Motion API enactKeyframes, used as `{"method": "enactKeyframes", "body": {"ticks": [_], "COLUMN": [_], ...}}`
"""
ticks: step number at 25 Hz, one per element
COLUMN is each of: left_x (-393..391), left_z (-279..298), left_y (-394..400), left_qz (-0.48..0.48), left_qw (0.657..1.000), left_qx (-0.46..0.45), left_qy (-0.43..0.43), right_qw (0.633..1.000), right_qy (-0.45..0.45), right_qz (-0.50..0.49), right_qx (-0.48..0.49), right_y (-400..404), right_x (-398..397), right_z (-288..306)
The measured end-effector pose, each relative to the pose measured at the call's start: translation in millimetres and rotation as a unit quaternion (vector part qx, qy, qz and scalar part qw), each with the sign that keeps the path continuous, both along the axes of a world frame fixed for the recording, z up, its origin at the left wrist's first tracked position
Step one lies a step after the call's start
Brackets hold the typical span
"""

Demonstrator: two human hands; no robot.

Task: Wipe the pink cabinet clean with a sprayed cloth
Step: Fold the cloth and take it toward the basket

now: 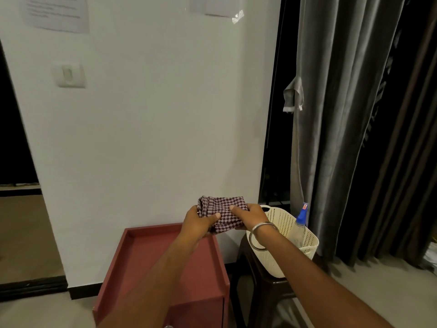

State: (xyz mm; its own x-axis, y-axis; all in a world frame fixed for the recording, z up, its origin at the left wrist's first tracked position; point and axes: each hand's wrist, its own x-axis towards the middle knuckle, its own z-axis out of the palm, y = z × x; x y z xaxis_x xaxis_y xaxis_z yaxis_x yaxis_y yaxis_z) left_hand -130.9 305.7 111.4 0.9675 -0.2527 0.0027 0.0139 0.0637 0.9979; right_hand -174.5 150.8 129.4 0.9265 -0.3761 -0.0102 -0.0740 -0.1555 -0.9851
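Above the pink cabinet (165,263), both hands, left hand (197,221) and right hand (250,217), close their grip on a folded checked cloth (223,213); right of the cabinet, a cream basket (286,235) holds a spray bottle (300,223).

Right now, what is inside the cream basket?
A spray bottle with a blue top stands in the cream basket. The right hand and forearm cover part of the basket, so anything else inside is hidden.
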Motion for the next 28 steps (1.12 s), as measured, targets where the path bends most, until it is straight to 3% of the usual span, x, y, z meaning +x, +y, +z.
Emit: {"method": "enactKeyframes", "body": {"ticks": [11,20,24,28], "left_x": [200,226,218,213], "left_z": [-44,-3,-18,-51], "left_y": [-108,-199,-234,-264], "left_qz": [0.008,-0.017,-0.022,-0.017], "left_qw": [0.999,0.987,0.977,0.962], "left_qx": [0.03,0.074,0.081,0.095], "left_qy": [0.027,0.139,0.196,0.256], "right_qw": [0.994,0.966,0.948,0.913], "right_qy": [0.103,0.251,0.316,0.388], "right_qz": [-0.04,-0.034,-0.02,0.017], "right_qx": [-0.01,-0.046,-0.033,-0.126], "right_y": [-112,-210,-244,-275], "right_x": [202,232,232,236], "right_z": [-23,24,18,-12]}}
